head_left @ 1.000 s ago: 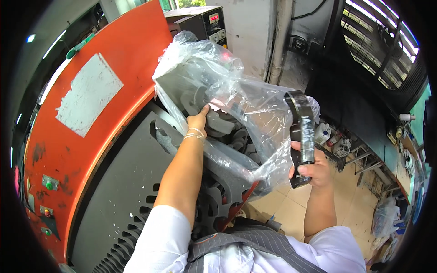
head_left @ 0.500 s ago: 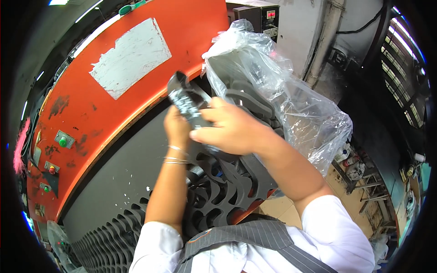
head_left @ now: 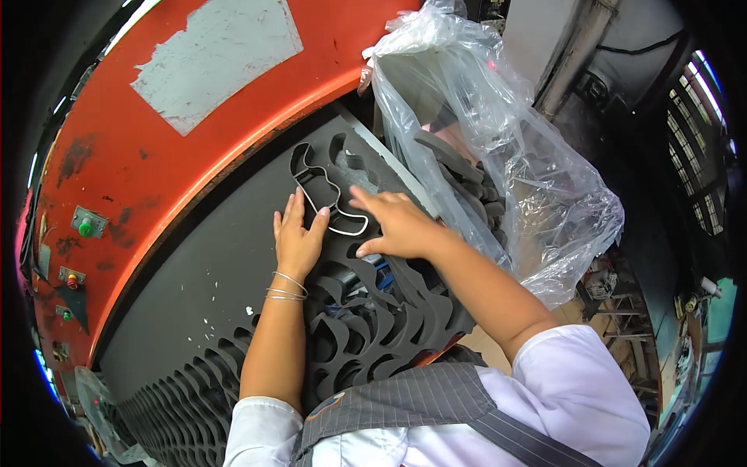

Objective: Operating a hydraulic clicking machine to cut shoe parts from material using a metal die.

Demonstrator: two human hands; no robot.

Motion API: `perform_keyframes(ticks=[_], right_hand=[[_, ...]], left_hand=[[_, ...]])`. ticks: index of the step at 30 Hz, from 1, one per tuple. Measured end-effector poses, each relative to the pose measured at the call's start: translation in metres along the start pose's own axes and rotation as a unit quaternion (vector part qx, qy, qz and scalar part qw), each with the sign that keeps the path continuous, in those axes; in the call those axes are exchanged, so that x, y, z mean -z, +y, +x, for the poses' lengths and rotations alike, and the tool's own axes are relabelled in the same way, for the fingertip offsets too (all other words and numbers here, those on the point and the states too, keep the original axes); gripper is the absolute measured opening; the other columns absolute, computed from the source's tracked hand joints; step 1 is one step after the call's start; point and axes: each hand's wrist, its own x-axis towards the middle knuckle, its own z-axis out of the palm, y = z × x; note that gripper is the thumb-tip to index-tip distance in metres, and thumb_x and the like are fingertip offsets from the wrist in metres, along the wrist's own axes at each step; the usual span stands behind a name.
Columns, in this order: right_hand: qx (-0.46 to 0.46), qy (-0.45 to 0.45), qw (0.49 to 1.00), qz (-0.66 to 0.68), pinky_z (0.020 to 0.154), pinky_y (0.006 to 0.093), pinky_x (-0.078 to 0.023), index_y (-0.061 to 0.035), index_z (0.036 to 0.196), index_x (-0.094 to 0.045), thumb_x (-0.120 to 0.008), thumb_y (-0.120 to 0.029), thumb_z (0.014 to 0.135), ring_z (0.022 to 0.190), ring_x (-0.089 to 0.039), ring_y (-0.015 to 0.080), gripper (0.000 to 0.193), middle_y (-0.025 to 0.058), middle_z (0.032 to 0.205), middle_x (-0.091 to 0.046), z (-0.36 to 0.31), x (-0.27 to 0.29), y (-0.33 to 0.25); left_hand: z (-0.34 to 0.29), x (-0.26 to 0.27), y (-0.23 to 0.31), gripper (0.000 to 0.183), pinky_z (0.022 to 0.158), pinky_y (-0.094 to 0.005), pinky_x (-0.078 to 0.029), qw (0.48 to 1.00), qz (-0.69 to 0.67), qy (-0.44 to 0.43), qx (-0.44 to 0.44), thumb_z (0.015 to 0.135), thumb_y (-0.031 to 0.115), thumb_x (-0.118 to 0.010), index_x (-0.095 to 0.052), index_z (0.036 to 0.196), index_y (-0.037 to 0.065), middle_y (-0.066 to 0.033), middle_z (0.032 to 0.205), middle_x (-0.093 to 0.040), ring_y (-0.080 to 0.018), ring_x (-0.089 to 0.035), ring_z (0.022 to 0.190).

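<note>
Now both hands (head_left: 299, 237) (head_left: 393, 222) flat on cutting die (head_left: 327, 198), black sheet (head_left: 226, 272)

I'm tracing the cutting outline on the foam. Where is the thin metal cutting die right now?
In the head view the metal cutting die lies on the dark foam sheet at upper centre, between the left hand and right hand, just below the orange machine panel.

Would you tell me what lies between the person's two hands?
In the head view, a metal cutting die on the dark sheet lies between left hand and right hand.
</note>
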Motion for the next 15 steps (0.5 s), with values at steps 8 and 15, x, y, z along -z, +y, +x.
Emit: perform_keyframes(ticks=[8,15], right_hand=[[0.036,0.062,0.996,-0.062,0.095,0.0379,-0.038,-0.0160,0.125,-0.062,-0.077,-0.039,0.073,0.101,-0.060,0.0255,0.059,0.0117,0.102,-0.066,-0.003,-0.003,-0.003],[0.053,0.068,0.995,-0.053,0.093,0.0358,-0.037,-0.0179,0.121,-0.066,-0.079,-0.037,0.069,0.095,-0.058,0.0259,0.057,0.0087,0.095,-0.066,0.009,0.001,0.012]], left_hand=[[-0.002,0.006,0.006,0.072,0.116,-0.0486,-0.005,0.999,0.007,-0.049,-0.008,0.093,0.044,-0.053,-0.031,0.148,0.003,-0.0191,0.147,-0.040,-0.0271,-0.030,0.142],[0.008,0.007,0.013,0.075,0.116,-0.0491,-0.003,0.998,0.017,-0.067,-0.012,0.093,0.048,-0.052,-0.030,0.148,0.002,-0.0189,0.148,-0.040,-0.0267,-0.027,0.143]])
